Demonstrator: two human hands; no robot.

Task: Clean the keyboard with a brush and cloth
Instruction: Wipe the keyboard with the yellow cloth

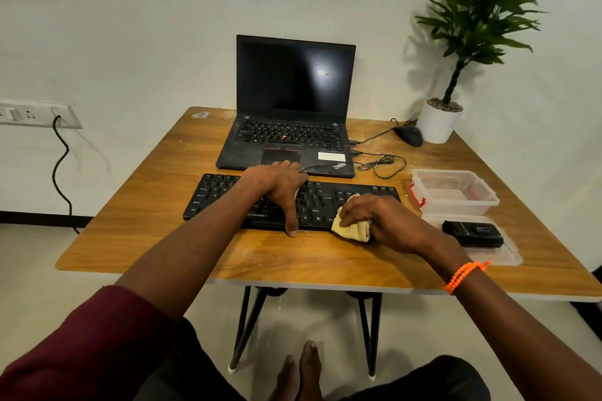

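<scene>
A black keyboard (215,195) lies across the middle of the wooden table (146,238), in front of an open laptop. My left hand (277,189) spans the keyboard's middle, fingers over its far edge and thumb hooked over its near edge. My right hand (374,215) holds a bunched yellow cloth (351,229) and presses it on the keyboard's right front corner. No brush is visible.
A black laptop (293,127) stands behind the keyboard with cables (384,166) and a mouse (408,135) to its right. A clear plastic box (456,192), its lid (508,257) bearing a small black device (472,233), and a potted plant (439,124) fill the right side.
</scene>
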